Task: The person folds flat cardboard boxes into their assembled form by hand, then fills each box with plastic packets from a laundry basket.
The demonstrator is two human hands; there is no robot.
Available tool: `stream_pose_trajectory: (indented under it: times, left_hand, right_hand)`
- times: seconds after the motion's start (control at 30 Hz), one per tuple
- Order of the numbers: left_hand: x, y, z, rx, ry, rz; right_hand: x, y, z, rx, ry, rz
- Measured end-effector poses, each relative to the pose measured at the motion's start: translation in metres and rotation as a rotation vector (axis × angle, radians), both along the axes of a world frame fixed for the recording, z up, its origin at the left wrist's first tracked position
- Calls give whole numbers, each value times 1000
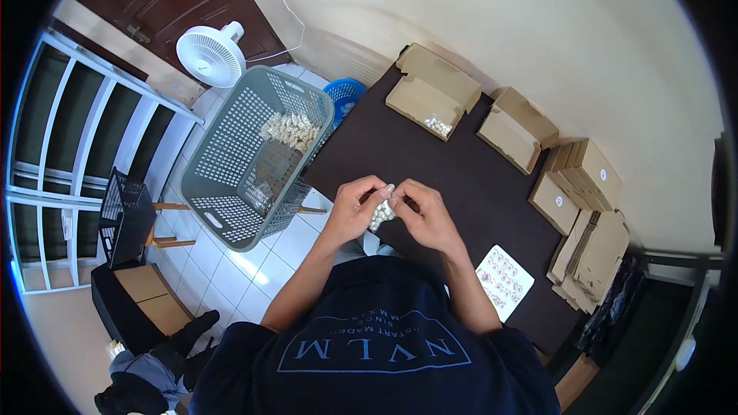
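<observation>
Close to my body, at the table's edge, I hold a small clear bag of pale round pieces (pixel 380 219) in both hands. My left hand (pixel 355 209) has its fingers closed on the bag's top from the left. On the other side, my right hand (pixel 427 215) pinches the same top edge, fingertips nearly meeting those of the left. The filled part of the bag hangs below the fingers. What the pieces are cannot be made out. A white sheet of round stickers (pixel 503 283) lies on the table beside my right forearm.
On the dark table (pixel 453 184) stand an open carton with small packets (pixel 419 100), another open carton (pixel 516 132), and stacked boxes (pixel 588 177). Left of it is a big grey basket (pixel 223 138) with many filled packets. A blue basket (pixel 344 92) and white fan (pixel 209 58) stand behind.
</observation>
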State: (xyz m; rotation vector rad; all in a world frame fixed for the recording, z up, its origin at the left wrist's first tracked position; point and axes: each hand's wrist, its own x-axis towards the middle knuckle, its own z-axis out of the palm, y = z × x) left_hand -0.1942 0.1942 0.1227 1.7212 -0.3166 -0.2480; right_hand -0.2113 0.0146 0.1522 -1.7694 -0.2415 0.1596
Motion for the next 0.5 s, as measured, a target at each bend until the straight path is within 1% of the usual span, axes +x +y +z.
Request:
stream_pose_trajectory:
  times: [0.03,0.07,0.13,0.2,0.27,0.3,0.33,0.37,0.4,0.43,0.47,0.5]
  left_hand:
    - [-3,-4,1,12,12,92]
    - [-4,-6,-2,11,15,87]
    - [-4,-8,-9,-66,-10,204]
    - [4,5,-18,-49,-11,201]
    - [22,31,-39,-131,74,527]
    - [30,42,-28,-172,47,541]
    - [38,51,-17,-211,15,557]
    - [40,54,-22,-196,-50,489]
    - [35,43,0,-223,40,436]
    - [37,37,-8,-201,-78,408]
    - [42,30,-15,-179,-203,372]
    - [42,20,-11,-204,-106,340]
  right_hand:
    - [-1,3,-6,13,-47,-23]
    - [-2,5,-9,26,-95,-45]
    - [-3,6,-9,12,-51,-50]
    - [-6,7,-7,5,-26,-57]
    - [-11,-4,-12,21,-4,-63]
    - [-14,-13,-15,37,13,-72]
    - [-15,-20,-20,123,66,-111]
    - [-13,-26,-26,136,145,-157]
    - [-11,-30,-29,143,232,-200]
    - [-7,-32,-27,35,243,-212]
    - [-2,-28,-24,34,243,-202]
    - [3,-22,-20,132,203,-234]
